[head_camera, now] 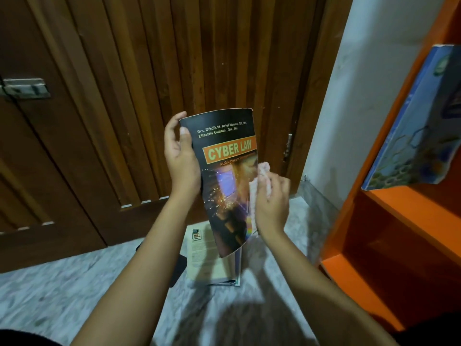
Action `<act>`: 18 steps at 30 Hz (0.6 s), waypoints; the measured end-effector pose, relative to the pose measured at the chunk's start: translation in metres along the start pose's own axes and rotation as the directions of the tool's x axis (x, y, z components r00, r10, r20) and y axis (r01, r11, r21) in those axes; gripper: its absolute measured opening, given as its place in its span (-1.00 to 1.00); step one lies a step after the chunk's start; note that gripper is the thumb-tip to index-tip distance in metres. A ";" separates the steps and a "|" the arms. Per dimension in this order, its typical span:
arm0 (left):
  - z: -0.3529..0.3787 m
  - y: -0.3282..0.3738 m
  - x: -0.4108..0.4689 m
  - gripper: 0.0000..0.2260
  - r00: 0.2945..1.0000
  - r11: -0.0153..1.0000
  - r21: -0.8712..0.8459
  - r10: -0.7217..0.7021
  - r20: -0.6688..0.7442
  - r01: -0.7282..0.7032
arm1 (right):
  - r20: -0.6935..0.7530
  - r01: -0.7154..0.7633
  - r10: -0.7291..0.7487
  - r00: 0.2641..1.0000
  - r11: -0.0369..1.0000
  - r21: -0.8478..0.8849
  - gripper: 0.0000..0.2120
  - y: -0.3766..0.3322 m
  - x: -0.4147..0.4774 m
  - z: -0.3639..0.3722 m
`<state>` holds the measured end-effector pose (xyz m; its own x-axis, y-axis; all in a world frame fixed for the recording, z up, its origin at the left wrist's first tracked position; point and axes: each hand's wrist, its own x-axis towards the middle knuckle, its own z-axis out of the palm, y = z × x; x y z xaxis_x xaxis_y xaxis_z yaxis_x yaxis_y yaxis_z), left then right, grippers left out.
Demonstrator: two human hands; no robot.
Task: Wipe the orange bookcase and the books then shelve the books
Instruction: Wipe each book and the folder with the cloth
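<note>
Held book: "Cyber Law" paperback (224, 171), upright in the air, front cover toward the camera, cover slightly bowed.
Left hand: the left hand (180, 156) grips the held book's upper spine edge, thumb on the cover and fingers behind. Judged to steady the book and present the cover flat for wiping.
Right hand: the right hand (273, 203) is curled round a cloth and presses it against the held book's right edge, lower half.
Cloth: pale pinkish cloth (262, 176), bunched, touching the cover and caught between hand and book.
Step in hand: judged to be wiping the cover; this book is not yet shelved.
Floor stack: books lying flat (207, 260) directly below the held book, on the marbled floor (74, 283). Judged to be waiting their turn.
Orange bookcase: the bookcase (399, 216) stands right of the held book, apart from it, with its open shelves facing the person.
Blue book: a blue book (409, 136), right of and above the held book, leans tilted on a bookcase shelf. Judged already placed.
Door: a wooden door (124, 96) stands behind the held book.
</note>
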<state>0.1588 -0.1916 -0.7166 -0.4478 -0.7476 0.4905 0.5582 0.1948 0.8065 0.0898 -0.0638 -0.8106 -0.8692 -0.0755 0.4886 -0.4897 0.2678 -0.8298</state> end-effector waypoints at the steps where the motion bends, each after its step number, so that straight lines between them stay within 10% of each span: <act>1: -0.001 -0.001 0.000 -0.73 1.000 1.000 -0.001 -0.004 -0.030 0.003 | -0.008 -0.058 0.058 0.998 0.998 -0.020 -0.71 0.003 0.002 -0.001; 7: -0.001 -0.011 0.001 -0.73 0.978 0.999 0.009 -0.032 -0.208 0.034 | 0.154 0.521 -0.513 0.845 0.854 -0.015 -0.77 -0.018 -0.036 0.001; 12: -0.007 -0.005 -0.004 -0.73 0.947 0.998 -0.050 -0.061 -0.316 0.048 | 0.119 0.034 -0.025 0.993 0.997 -0.070 -0.71 0.008 -0.026 -0.012; 18: -0.004 0.005 -0.003 -0.74 0.957 0.997 -0.076 -0.022 -0.289 0.000 | 0.229 0.458 -0.433 0.872 0.887 -0.068 -0.79 -0.011 -0.061 -0.025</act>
<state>0.1656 -0.1909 -0.7147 -0.2391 -0.9030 0.3569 0.6095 0.1465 0.7791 0.1495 -0.0385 -0.8244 -0.5616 -0.4014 0.7235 -0.8274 0.2679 -0.4936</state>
